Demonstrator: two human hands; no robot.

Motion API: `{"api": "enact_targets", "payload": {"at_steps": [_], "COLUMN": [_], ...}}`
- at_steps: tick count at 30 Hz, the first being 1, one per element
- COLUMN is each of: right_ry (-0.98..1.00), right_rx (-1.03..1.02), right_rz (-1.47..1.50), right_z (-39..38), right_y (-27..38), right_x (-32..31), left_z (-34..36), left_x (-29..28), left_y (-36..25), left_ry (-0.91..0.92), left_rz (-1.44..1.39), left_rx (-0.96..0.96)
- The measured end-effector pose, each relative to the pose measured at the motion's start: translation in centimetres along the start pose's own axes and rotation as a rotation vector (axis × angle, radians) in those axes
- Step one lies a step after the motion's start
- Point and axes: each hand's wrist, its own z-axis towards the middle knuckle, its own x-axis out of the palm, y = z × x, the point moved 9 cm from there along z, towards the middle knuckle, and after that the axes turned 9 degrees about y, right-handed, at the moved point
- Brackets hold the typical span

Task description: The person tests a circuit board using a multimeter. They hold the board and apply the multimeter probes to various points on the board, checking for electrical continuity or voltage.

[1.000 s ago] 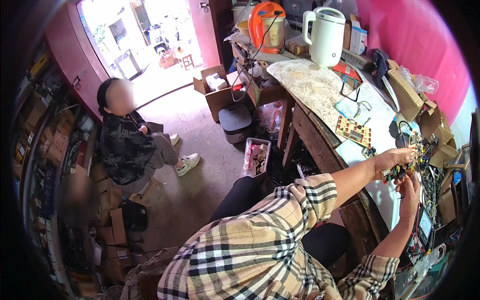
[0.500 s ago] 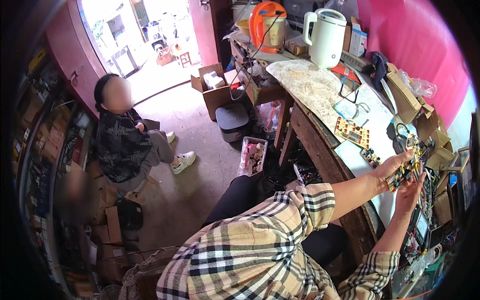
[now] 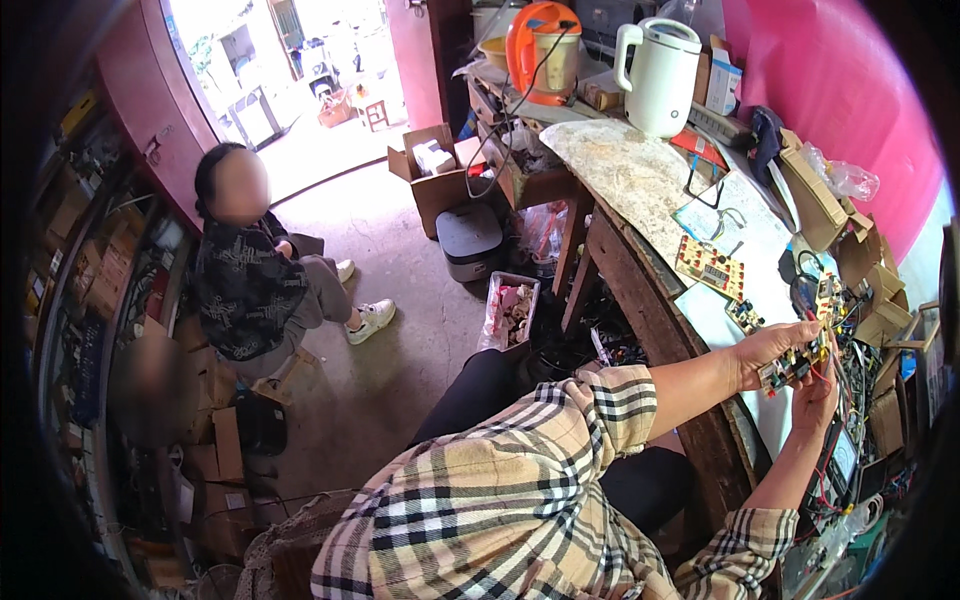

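Over the right part of the workbench, my left hand (image 3: 765, 358) is closed on the edge of a populated circuit board (image 3: 778, 374). My right hand (image 3: 815, 402) is at the board's other side, its fingers closed against it and partly hidden. Thin red wires (image 3: 826, 373) run beside those fingers; whether they are gripped too is unclear. A small circuit board (image 3: 745, 317) lies just beyond my left hand. Past it is a yellow circuit board with a dark display (image 3: 711, 265).
The workbench (image 3: 610, 165) carries a white jug-shaped appliance (image 3: 662, 82), an orange one (image 3: 540, 55), and glasses (image 3: 706, 190). Cardboard boxes (image 3: 812, 200) and a meter with leads (image 3: 845, 460) crowd the right side. A person (image 3: 250, 270) sits at left. A bin (image 3: 513, 305) stands below the bench.
Both hands have shifted slightly left and nearer with the circuit board, which now sits at a different tilt. Red wires now show by my right fingers. The whole view has shifted a little.
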Motion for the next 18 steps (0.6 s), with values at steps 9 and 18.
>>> {"api": "enact_targets", "payload": {"at_steps": [9, 18], "right_ry": [-0.881, -0.703], "right_rx": [-0.255, 0.037], "right_rz": [-0.816, -1.258], "right_z": [-5.5, -3.0], "right_y": [8.9, 6.8], "right_x": [-6.4, 1.2], "left_z": [-1.9, -5.1], "left_x": [-0.5, -1.4], "left_y": [-2.6, -9.3], "left_ry": [-0.053, -0.186], "left_rz": [0.208, 0.604], "left_rx": [-0.059, 0.096]}}
